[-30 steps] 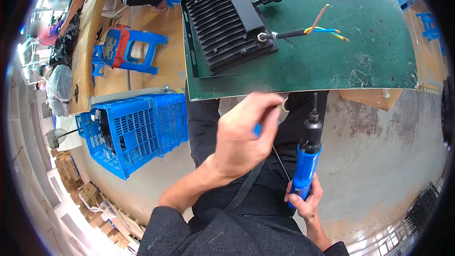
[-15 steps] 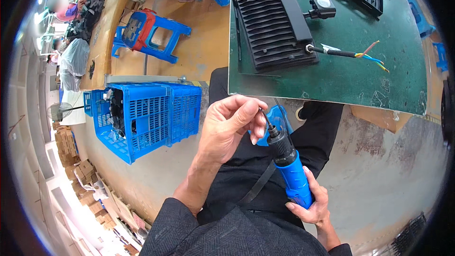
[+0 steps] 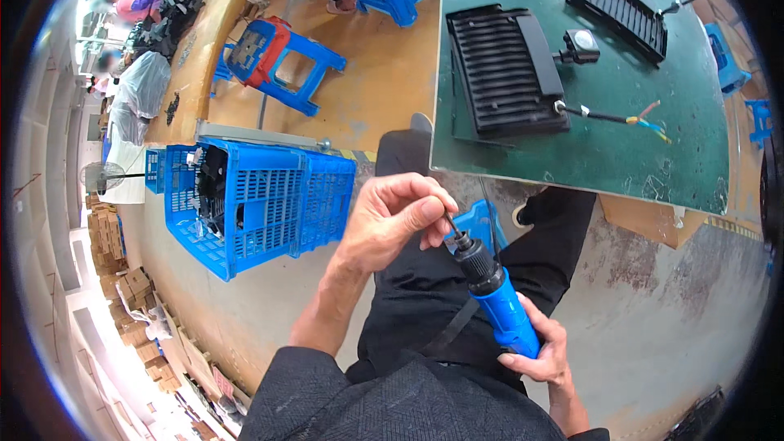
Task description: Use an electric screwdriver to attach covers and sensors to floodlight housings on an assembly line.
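My right hand (image 3: 545, 349) is wrapped round the lower end of a blue-and-black electric screwdriver (image 3: 506, 310), which tilts up and to the left over my lap. With its thumb and fingers, my left hand (image 3: 396, 220) pinches the far end of the slim bit (image 3: 453, 226). Whether a screw sits at that tip is hidden by the fingers. Beyond my hands, a black finned floodlight (image 3: 506, 73) lies on the green tabletop (image 3: 588, 157). A small motion sensor (image 3: 581, 46) sticks out of its side, and a black cable (image 3: 600, 115) ends in bare coloured wires.
Farther back on the table lies another finned floodlight (image 3: 616, 12). Left of my legs stands a blue plastic crate (image 3: 269, 212) holding black parts. Blue stools (image 3: 306, 61) stand on the floor, a person sits beyond, and cardboard boxes (image 3: 131, 290) are stacked at the far left.
The view has shifted, so the table and floodlights appear farther right and more of the tabletop shows. Both hands keep their holds on the screwdriver and bit.
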`<state>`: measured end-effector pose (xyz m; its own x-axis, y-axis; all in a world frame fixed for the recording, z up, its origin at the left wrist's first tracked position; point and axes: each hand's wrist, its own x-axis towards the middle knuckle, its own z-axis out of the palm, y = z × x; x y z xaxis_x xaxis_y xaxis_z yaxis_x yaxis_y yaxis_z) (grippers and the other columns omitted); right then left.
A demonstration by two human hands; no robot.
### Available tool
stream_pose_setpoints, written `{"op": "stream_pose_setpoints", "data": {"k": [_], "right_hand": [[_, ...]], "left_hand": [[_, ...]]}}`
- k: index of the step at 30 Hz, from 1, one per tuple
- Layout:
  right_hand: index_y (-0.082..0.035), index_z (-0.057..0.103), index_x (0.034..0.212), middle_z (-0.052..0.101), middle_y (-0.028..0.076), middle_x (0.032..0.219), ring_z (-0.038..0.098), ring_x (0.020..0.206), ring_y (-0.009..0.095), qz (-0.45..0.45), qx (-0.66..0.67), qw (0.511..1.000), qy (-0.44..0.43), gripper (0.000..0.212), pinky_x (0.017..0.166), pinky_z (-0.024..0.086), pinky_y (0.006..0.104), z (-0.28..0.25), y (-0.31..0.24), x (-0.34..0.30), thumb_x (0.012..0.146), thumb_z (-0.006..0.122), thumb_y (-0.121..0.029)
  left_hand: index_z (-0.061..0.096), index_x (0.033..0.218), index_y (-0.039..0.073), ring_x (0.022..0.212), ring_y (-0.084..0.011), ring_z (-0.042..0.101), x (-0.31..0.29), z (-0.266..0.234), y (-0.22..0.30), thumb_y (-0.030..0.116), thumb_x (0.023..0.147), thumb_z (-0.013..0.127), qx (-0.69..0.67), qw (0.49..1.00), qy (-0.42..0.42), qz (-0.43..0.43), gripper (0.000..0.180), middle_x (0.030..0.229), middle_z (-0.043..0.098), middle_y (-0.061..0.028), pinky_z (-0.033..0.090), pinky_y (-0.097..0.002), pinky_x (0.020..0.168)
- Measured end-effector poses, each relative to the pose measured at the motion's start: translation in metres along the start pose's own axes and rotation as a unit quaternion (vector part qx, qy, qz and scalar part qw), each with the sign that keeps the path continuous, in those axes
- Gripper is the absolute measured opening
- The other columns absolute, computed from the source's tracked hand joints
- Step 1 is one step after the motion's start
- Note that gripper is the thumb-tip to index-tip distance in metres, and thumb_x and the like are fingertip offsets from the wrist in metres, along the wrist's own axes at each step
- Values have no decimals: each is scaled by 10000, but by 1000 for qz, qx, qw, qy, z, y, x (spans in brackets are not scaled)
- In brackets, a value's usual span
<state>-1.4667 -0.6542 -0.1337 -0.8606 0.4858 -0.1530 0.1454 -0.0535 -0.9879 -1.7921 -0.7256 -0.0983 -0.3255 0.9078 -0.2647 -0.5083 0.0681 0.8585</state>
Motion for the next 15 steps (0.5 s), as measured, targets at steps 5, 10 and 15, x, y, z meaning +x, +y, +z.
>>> {"op": "stream_pose_setpoints", "data": {"k": [5,10,15], "right_hand": [[98,512,1444,767,195,941,768,770,225,-56,-45,997,14,904,739,587,309,11,5,12,683,910,-183],[101,502,1449,765,199,931,770,774,231,-73,-55,996,5,916,736,589,314,13,0,23,681,906,-193],[109,494,1450,758,193,917,759,758,224,-63,-62,996,14,929,728,574,308,13,2,32,674,903,-200]], "left_hand": [[684,1120,-52,697,-123,632,-9,5,-6,151,987,716,-68,996,6,53,245,907,673,-112,510,-238,594],[673,1226,-62,723,-128,656,-14,3,-3,144,975,733,-91,994,22,49,330,916,699,-108,508,-247,597],[651,1299,-60,719,-123,646,-7,-2,3,142,973,736,-100,994,23,21,393,891,705,-82,505,-243,598]]}}
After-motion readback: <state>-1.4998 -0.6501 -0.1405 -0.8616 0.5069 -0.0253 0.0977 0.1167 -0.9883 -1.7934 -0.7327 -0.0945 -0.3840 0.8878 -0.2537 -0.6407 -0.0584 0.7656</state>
